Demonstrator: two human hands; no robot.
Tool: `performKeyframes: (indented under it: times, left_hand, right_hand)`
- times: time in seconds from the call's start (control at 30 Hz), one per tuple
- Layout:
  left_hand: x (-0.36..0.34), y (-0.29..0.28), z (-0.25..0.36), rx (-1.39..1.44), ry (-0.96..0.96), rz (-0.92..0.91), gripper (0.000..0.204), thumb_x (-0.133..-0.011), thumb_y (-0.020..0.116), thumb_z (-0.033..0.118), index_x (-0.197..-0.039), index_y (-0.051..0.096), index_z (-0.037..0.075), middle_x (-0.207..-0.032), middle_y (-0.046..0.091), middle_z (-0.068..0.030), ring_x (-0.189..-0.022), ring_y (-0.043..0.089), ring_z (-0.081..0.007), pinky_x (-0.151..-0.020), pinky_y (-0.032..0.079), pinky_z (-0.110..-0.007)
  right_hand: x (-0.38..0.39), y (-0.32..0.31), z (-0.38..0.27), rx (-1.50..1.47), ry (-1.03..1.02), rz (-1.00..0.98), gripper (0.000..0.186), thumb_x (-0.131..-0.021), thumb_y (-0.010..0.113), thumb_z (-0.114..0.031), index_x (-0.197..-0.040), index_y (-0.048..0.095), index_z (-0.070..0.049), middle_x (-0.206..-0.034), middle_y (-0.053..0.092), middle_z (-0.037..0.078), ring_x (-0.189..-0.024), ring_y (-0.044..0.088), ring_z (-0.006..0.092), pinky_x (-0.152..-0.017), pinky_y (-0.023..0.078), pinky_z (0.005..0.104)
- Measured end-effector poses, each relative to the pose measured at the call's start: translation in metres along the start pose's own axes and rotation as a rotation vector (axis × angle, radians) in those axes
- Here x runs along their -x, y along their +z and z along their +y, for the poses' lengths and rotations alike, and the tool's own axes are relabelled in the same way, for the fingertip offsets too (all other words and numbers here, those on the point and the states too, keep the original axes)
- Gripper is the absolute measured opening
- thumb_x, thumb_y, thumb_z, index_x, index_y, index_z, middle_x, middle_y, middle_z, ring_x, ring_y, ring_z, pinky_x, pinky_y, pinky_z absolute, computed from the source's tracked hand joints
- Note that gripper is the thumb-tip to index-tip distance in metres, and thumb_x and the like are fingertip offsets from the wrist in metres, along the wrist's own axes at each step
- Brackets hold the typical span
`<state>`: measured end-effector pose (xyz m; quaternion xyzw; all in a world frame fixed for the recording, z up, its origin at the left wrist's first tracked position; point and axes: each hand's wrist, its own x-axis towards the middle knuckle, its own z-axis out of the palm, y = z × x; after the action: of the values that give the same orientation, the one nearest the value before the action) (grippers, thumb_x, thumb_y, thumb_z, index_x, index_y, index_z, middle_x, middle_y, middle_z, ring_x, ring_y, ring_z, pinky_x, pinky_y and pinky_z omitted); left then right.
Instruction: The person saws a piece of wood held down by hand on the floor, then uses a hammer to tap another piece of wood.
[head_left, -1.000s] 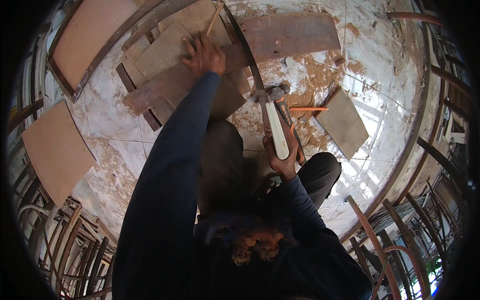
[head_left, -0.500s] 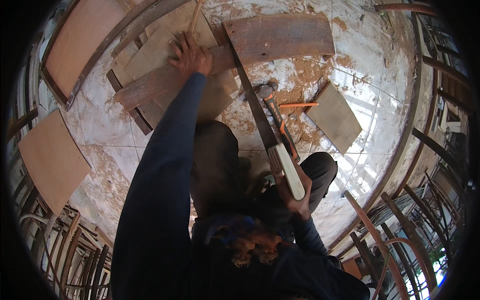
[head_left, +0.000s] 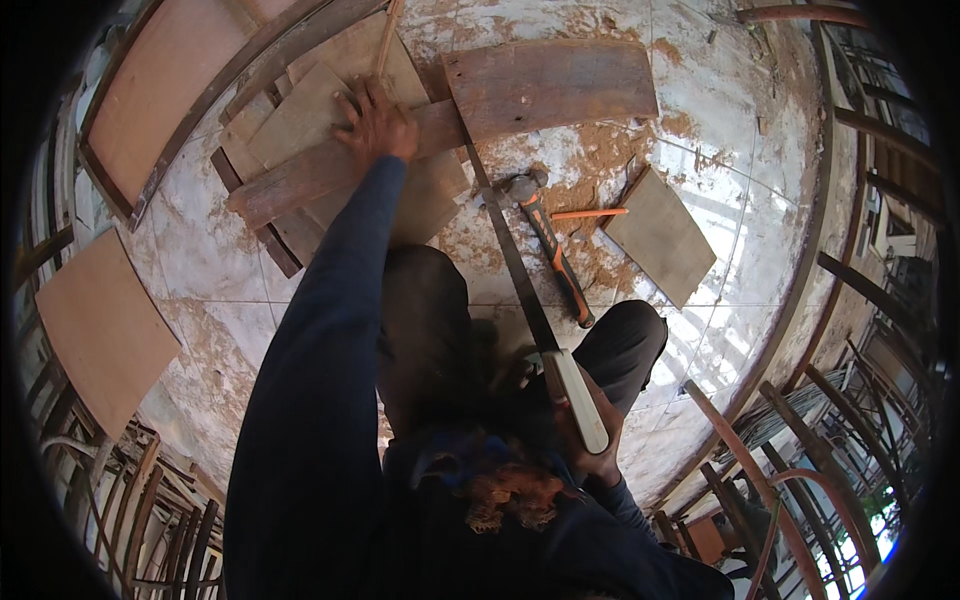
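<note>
My left hand [head_left: 378,130] rests with fingers spread on a long reddish-brown board [head_left: 275,187] over stacked plywood pieces [head_left: 305,110]. My right hand [head_left: 585,420] grips the white handle of a hand saw [head_left: 520,270]. The blade runs up to a cut in the board, beside the board's wide right-hand part [head_left: 555,85]. A hammer [head_left: 550,250] with a black and orange handle lies just right of the blade. Near it are an orange pencil-like stick [head_left: 590,213] and a square grey-brown panel [head_left: 660,235].
The tiled floor [head_left: 215,330] carries sawdust. A plywood sheet [head_left: 105,330] lies at left and a framed panel [head_left: 160,90] at upper left. Piles of bars and wooden strips [head_left: 820,490] crowd both sides. My bent knees [head_left: 625,350] are below the work.
My right hand has drawn the saw down toward me, uncovering more of the hammer. My left hand stays on the board. The view has shifted slightly.
</note>
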<state>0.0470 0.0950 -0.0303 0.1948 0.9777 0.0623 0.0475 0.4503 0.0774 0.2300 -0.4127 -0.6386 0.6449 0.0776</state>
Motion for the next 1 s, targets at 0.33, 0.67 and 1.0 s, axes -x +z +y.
performKeyframes:
  times: [0.33, 0.67, 1.0]
  left_hand:
    - [-0.008, 0.010, 0.000, 0.026, -0.034, 0.032, 0.064, -0.093, 0.049, 0.032, -0.152, 0.029, 0.015, -0.159, 0.028, -0.0088, -0.149, 0.017, -0.0362, -0.109, 0.021, -0.069]
    - [-0.002, -0.004, 0.024, -0.039, 0.055, -0.003, 0.058, -0.097, 0.044, 0.034, -0.151, 0.032, 0.018, -0.159, 0.030, -0.0057, -0.150, 0.019, -0.0322, -0.110, 0.020, -0.066]
    - [-0.001, 0.002, 0.001, 0.002, -0.059, 0.018, 0.062, -0.096, 0.047, 0.035, -0.151, 0.030, 0.015, -0.161, 0.027, -0.0052, -0.150, 0.016, -0.0312, -0.111, 0.022, -0.066]
  right_hand:
    - [-0.096, 0.044, 0.026, 0.103, -0.074, 0.024, 0.058, -0.085, 0.065, -0.005, -0.141, 0.050, -0.001, -0.124, 0.066, 0.019, -0.113, 0.063, 0.0199, -0.096, 0.047, 0.0316]
    - [-0.143, 0.035, 0.041, 0.071, -0.041, 0.015, 0.056, -0.082, 0.063, -0.003, -0.137, 0.053, -0.002, -0.121, 0.065, 0.023, -0.112, 0.066, 0.0250, -0.094, 0.048, 0.0338]
    - [-0.019, -0.005, 0.032, 0.043, 0.003, -0.012, 0.058, -0.085, 0.062, -0.002, -0.142, 0.049, 0.001, -0.126, 0.066, 0.017, -0.115, 0.063, 0.0217, -0.099, 0.046, 0.0328]
